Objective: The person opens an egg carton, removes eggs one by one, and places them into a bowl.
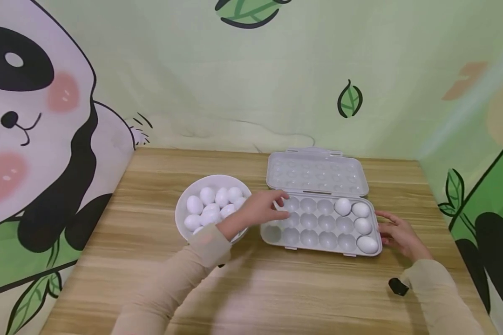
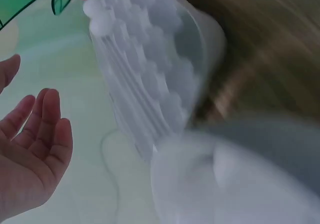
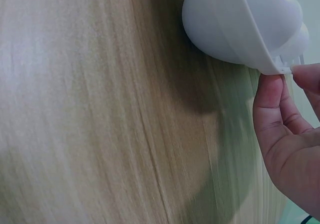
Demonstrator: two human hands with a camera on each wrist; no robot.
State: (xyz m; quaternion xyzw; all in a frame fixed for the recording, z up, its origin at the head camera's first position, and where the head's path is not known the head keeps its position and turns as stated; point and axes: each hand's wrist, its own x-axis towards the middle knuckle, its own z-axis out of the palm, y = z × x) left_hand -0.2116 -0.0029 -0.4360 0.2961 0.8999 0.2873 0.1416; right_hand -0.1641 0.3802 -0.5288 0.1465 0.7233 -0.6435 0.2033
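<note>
A white plastic egg carton [image 1: 318, 228] lies with its lid [image 1: 317, 173] folded back. Three eggs fill the column at its right end, and one more egg [image 1: 343, 207] sits beside them in the back row. My left hand [image 1: 261, 209] hovers over the carton's left end, fingers loosely bent; the left wrist view shows nothing in the hand [image 2: 37, 154]. At the carton's right end, my right hand [image 1: 402, 237] holds the rim, pinched between thumb and fingers [image 3: 270, 91] in the right wrist view. A white bowl [image 1: 180, 211] of eggs is partly behind my left forearm.
The wooden table [image 1: 297, 293] meets a light green wall printed with a panda and leaves. A thin cord [image 1: 293, 135] shows along the wall behind the carton. A small black object [image 1: 398, 286] is by my right cuff.
</note>
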